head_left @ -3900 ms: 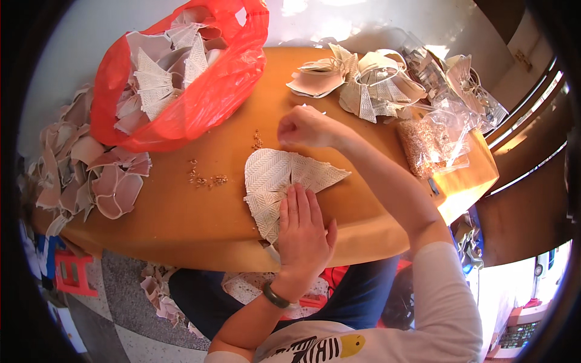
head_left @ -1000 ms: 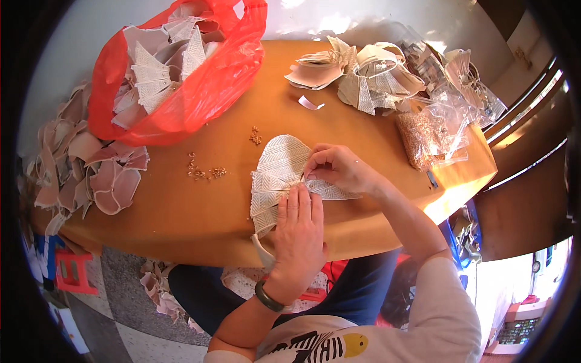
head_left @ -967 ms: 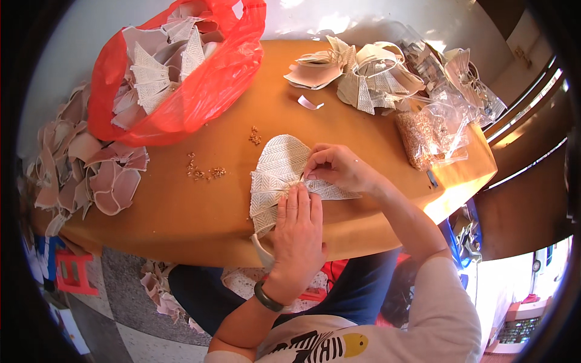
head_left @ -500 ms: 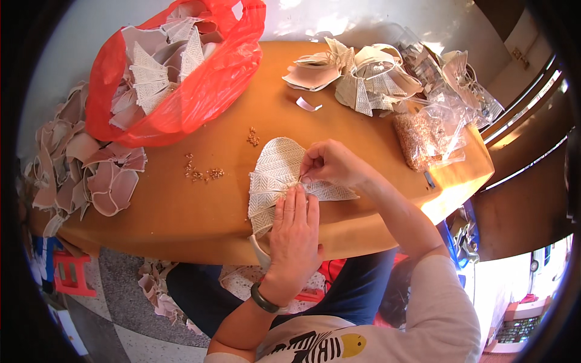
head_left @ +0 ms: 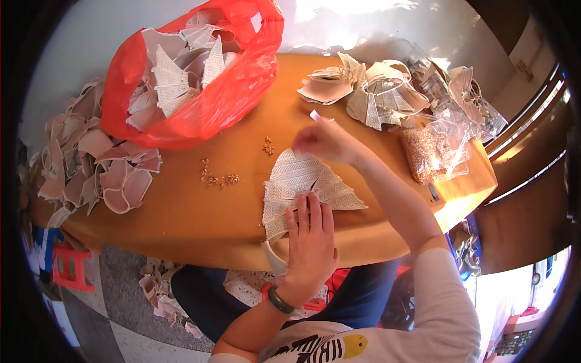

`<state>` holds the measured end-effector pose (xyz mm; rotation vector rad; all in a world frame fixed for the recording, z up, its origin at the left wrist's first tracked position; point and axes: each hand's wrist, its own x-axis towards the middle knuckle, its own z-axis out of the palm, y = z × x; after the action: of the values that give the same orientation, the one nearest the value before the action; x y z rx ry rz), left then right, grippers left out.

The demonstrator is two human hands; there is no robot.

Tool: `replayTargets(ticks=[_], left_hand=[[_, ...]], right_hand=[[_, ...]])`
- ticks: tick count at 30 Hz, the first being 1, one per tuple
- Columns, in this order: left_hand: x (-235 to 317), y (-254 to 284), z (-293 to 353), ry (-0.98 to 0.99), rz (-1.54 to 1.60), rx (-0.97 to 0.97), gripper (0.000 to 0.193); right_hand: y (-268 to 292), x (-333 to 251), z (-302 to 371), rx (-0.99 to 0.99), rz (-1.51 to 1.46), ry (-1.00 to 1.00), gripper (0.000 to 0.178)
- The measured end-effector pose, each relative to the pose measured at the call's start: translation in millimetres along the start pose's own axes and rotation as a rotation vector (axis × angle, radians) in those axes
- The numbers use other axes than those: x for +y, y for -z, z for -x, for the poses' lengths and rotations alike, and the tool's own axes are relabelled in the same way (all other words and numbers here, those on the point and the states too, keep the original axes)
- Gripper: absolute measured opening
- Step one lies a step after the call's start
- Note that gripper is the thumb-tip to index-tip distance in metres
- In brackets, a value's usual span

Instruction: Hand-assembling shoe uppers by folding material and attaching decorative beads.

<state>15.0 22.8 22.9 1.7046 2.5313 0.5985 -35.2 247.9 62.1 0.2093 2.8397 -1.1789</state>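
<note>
**On the orange table: right hand lifts off the lace piece**

Near the front edge of the rounded orange wooden table (head_left: 181, 212), I see the white patterned lace fabric piece (head_left: 302, 184) lying flat, fanned out like a leaf. Left hand (head_left: 311, 239) presses it down, palm flat, fingers spread, gripping nothing. Right hand (head_left: 324, 142) has changed: half a second ago it was pinching at the fabric's upper edge, now it's raised and blurred just beyond the piece, toward the far side of the table. Fingers look loosely curled; I cannot tell whether they hold anything (too smeared). My read: the pinch on this spot is finished and the hand is going for something else. Small heap of tiny golden beads (head_left: 218, 178) sits just left of the fabric. Red plastic bag (head_left: 242, 97) of more lace pieces stands at far left, clear bag of beads (head_left: 433, 154) at right.
</note>
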Motion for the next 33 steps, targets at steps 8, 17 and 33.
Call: replayTargets(ticks=[8,17,33], left_hand=[[-6.4,3.8,-7.5,-0.094,0.121,-0.011,0.09],[7.5,-2.9,-10.3,-0.038,-0.13,-0.011,0.09],[5.5,1.5,-10.6,-0.037,-0.148,-0.098,0.095]], right_hand=[[-14.1,9.7,-67.3,0.175,0.19,0.29,0.014],[-15.7,10.6,-85.2,0.178,0.319,0.217,0.017],[-20.6,8.0,45.2,0.003,0.009,0.165,0.011]])
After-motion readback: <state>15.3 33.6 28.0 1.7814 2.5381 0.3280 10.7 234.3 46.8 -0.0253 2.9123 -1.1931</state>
